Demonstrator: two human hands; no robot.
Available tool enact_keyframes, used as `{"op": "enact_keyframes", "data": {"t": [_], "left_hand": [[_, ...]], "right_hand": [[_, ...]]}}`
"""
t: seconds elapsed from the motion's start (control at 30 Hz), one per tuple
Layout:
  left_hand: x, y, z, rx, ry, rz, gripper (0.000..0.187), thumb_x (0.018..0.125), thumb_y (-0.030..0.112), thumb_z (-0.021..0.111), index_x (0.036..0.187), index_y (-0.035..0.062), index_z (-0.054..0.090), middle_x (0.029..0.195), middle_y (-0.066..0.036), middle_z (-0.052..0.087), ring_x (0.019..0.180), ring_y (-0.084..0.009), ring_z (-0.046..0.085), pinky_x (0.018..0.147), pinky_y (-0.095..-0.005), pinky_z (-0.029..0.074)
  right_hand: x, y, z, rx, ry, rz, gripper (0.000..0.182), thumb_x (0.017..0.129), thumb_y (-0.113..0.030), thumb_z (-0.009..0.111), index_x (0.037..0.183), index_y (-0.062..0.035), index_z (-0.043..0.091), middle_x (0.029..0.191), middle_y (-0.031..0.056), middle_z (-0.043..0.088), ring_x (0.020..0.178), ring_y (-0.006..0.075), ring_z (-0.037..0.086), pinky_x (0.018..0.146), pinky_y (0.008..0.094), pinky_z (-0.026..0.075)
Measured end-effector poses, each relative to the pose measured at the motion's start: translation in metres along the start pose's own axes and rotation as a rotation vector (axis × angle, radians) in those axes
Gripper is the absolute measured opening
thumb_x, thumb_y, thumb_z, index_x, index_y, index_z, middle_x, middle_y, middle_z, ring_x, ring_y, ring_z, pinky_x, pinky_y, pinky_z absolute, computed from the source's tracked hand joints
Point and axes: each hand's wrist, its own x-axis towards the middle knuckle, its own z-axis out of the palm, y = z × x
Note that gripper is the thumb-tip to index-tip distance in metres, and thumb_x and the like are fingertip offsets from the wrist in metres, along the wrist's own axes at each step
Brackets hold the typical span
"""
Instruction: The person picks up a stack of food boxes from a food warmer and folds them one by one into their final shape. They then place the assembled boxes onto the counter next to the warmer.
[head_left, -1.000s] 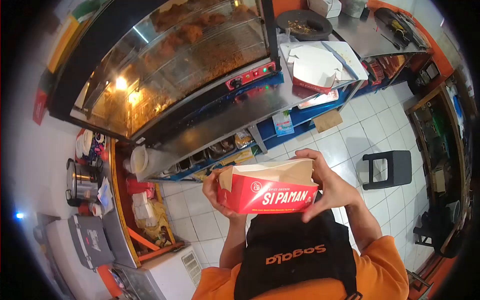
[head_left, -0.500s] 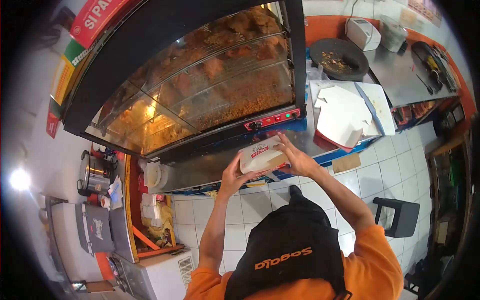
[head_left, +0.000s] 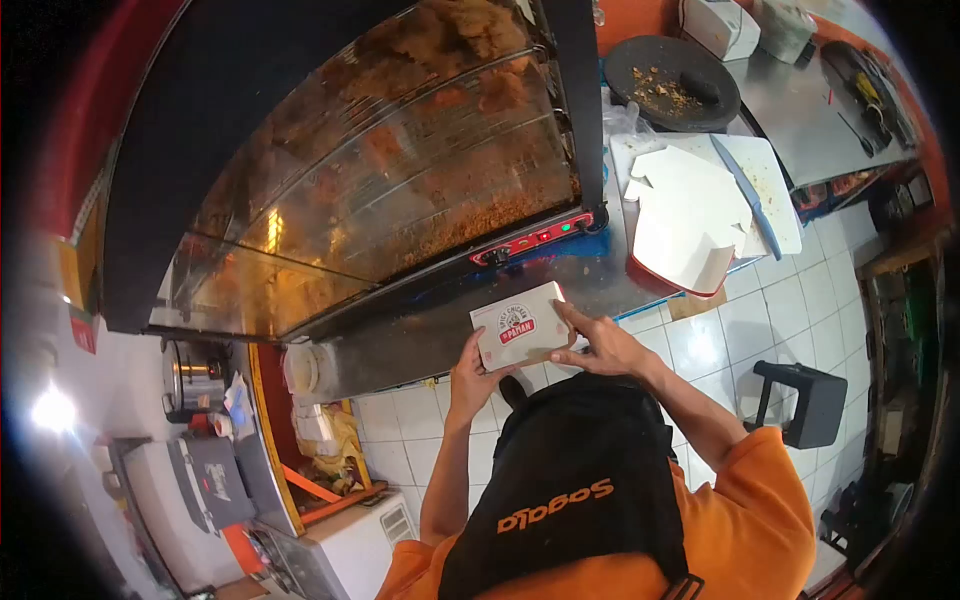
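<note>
A printed cardboard food box (head_left: 519,325) with a red and black logo is held between both hands, in front of the steel counter's edge. My left hand (head_left: 473,378) grips its left side, fingers partly behind it. My right hand (head_left: 604,345) has hold of the right side, with the thumb along the lower right corner and fingers at the upper right edge. The box's lid appears closed. Just beyond the box stands the glass food warmer (head_left: 400,150) with fried chicken on its racks.
Unfolded white box sheets (head_left: 685,205) lie on a white cutting board (head_left: 778,185) beside a blue knife (head_left: 745,195). A dark stone mortar (head_left: 672,85) holds crumbs. A black stool (head_left: 815,405) stands on the tiled floor at right. A lidded pot (head_left: 190,380) is at left.
The box has tilted so its printed top faces me more fully, and my right hand has shifted down its right side. The camera view has moved closer to the warmer.
</note>
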Motion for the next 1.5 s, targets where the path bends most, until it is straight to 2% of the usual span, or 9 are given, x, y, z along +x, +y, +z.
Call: {"op": "enact_keyframes", "data": {"t": [0.07, 0.13, 0.27, 0.33, 0.47, 0.63, 0.8, 1.13, 1.5], "left_hand": [[0.005, -0.006, 0.002, -0.011, -0.028, 0.021, 0.087, 0.079, -0.004, 0.084, 0.153, 0.0014, 0.039, 0.134, -0.019, 0.065, 0.119, -0.0245, 0.067, 0.098, -0.0376, 0.058], [0.006, -0.006, -0.001, -0.029, -0.054, 0.032, 0.089, 0.078, -0.002, 0.086, 0.153, 0.0012, 0.038, 0.134, -0.018, 0.065, 0.119, -0.0245, 0.067, 0.099, -0.0377, 0.058], [0.014, -0.001, -0.017, 0.097, -0.161, -0.041, 0.092, 0.077, 0.008, 0.09, 0.153, 0.0037, 0.04, 0.141, -0.023, 0.06, 0.126, -0.0268, 0.063, 0.104, -0.0402, 0.054], [0.02, -0.002, -0.028, 0.136, -0.192, -0.074, 0.092, 0.075, 0.011, 0.092, 0.152, 0.0051, 0.042, 0.144, -0.025, 0.057, 0.129, -0.0304, 0.062, 0.106, -0.043, 0.053], [0.038, 0.012, -0.039, 0.645, -0.145, 0.418, 0.092, 0.073, 0.029, 0.091, 0.152, 0.0103, 0.047, 0.159, -0.025, 0.037, 0.145, -0.0386, 0.04, 0.108, -0.0493, 0.049], [0.058, 0.046, -0.034, 0.831, -0.413, 0.341, 0.085, 0.082, 0.043, 0.081, 0.153, 0.0133, 0.046, 0.169, -0.019, 0.022, 0.156, -0.0415, 0.016, 0.111, -0.051, 0.047], [0.058, -0.005, -0.028, 1.068, -0.352, 0.763, 0.075, 0.095, 0.047, 0.065, 0.154, 0.0047, 0.043, 0.165, -0.015, 0.032, 0.155, -0.0465, 0.014, 0.1, -0.0516, 0.057], [0.063, -0.019, -0.027, 1.119, -0.381, 0.771, 0.062, 0.097, 0.032, 0.064, 0.149, 0.0012, 0.048, 0.162, -0.012, 0.039, 0.155, -0.0445, 0.019, 0.095, -0.0467, 0.06], [0.062, -0.024, -0.028, 0.977, -0.331, 0.808, 0.066, 0.094, 0.009, 0.061, 0.156, 0.02, 0.044, 0.162, -0.004, 0.04, 0.155, -0.0397, 0.022, 0.084, -0.0424, 0.065]], "right_hand": [[0.003, 0.009, 0.009, -0.008, -0.035, 0.088, 0.07, 0.1, -0.028, 0.065, 0.155, 0.0025, 0.034, 0.121, 0.032, 0.066, 0.102, 0.046, 0.071, 0.094, 0.0489, 0.056], [0.009, 0.043, 0.034, -0.278, 0.271, -0.255, 0.07, 0.103, -0.027, 0.057, 0.157, 0.0042, 0.025, 0.125, 0.0379, 0.061, 0.108, 0.0513, 0.067, 0.096, 0.0527, 0.055], [0.007, 0.053, 0.038, -0.348, 0.053, -0.027, 0.071, 0.103, -0.025, 0.054, 0.156, 0.0077, 0.019, 0.15, 0.0372, 0.041, 0.133, 0.0537, 0.048, 0.11, 0.0531, 0.046], [0.009, 0.048, 0.028, -0.501, -0.029, -0.015, 0.083, 0.096, -0.028, 0.066, 0.156, 0.0076, 0.021, 0.157, 0.0359, 0.031, 0.141, 0.0571, 0.036, 0.113, 0.053, 0.044], [0.028, 0.035, 0.011, -0.592, 0.04, -0.292, 0.108, 0.073, -0.044, 0.087, 0.157, -0.0049, 0.033, 0.163, 0.032, 0.024, 0.15, 0.0534, 0.022, 0.119, 0.0533, 0.036], [0.059, 0.034, 0.009, -0.744, -0.241, -0.399, 0.1, 0.073, -0.042, 0.087, 0.158, -0.0183, 0.039, 0.162, 0.0277, 0.03, 0.15, 0.0515, 0.024, 0.123, 0.0515, 0.03], [0.058, 0.058, 0.005, -0.892, -0.104, -0.686, 0.079, 0.084, -0.041, 0.079, 0.152, -0.0156, 0.047, 0.155, 0.0233, 0.042, 0.146, 0.0487, 0.036, 0.117, 0.0508, 0.041], [0.059, 0.077, 0.015, -0.97, 0.082, -0.785, 0.061, 0.088, -0.035, 0.073, 0.145, -0.0202, 0.057, 0.152, 0.0154, 0.048, 0.145, 0.0392, 0.043, 0.111, 0.0433, 0.05], [0.055, 0.08, 0.016, -0.968, 0.12, -0.74, 0.062, 0.089, -0.026, 0.07, 0.148, -0.0261, 0.052, 0.158, 0.0092, 0.043, 0.15, 0.0343, 0.035, 0.11, 0.0417, 0.051]]}}
